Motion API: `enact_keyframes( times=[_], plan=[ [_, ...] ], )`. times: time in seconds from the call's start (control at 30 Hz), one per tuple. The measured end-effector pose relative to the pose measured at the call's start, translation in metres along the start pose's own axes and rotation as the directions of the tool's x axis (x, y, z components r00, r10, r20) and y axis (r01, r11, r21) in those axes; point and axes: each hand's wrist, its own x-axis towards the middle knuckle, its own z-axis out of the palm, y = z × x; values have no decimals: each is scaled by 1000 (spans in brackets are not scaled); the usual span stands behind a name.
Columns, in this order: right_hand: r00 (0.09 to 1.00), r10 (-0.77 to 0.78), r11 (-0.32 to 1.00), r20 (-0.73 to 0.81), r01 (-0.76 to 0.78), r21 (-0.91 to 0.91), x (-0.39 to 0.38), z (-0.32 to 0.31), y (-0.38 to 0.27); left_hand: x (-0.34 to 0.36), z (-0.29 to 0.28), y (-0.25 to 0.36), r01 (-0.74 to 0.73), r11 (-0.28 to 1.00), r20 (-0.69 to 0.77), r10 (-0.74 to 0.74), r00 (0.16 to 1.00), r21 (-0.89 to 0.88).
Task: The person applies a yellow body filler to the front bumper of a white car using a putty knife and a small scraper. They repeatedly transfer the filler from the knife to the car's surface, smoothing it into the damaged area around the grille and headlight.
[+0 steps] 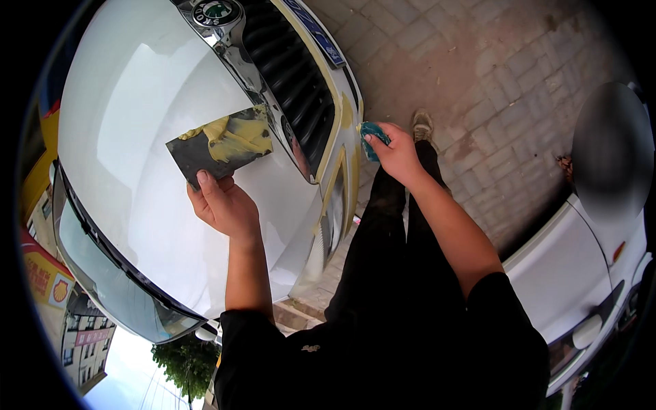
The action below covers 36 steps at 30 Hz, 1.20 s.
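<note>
My left hand (pixel 220 205) grips the lower edge of a dark rectangular board (pixel 191 158), thumb on top. Thick yellow putty (pixel 236 139) is smeared over the board's upper and right part. My right hand (pixel 396 154) pinches a teal spreader (pixel 372 132), with a little yellow on its tip, close beside the front bumper (pixel 348 147) of a white car. Yellowish putty patches (pixel 339 164) run along the bumper, around the grille and the lamp corner. The board hangs over the car's white hood (pixel 150 102).
The black grille (pixel 283 68) with chrome trim lies just beyond the board, and a blue licence plate (pixel 318 31) sits on the bumper. Grey paving (pixel 478 102) spreads under my feet. A second light-coloured car (pixel 567 266) stands close on the right.
</note>
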Motion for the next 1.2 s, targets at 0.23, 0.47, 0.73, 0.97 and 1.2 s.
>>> enact_keyframes(
  times=[0.23, 0.47, 0.73, 0.97, 1.2],
  plan=[
    [988, -150, 983, -42, 145, -109, 11, 35, 8, 19, 15, -43, -121, 991, 129, 127, 984, -51],
    [975, -178, 981, -130, 165, -105, 1, 50, 16, 27, 19, -43, -118, 990, 46, 122, 991, -80],
    [963, -227, 969, -143, 208, -135, -14, 61, 15, 31, 20, -42, -121, 988, 78, 129, 989, -98],
    [948, -206, 975, -242, 178, -132, -13, 61, 19, 30, 25, -40, -105, 990, 96, 114, 989, -96],
    [953, -201, 976, -226, 177, -123, -15, 62, 16, 32, 27, -40, -105, 991, 114, 114, 987, -83]
  ],
)
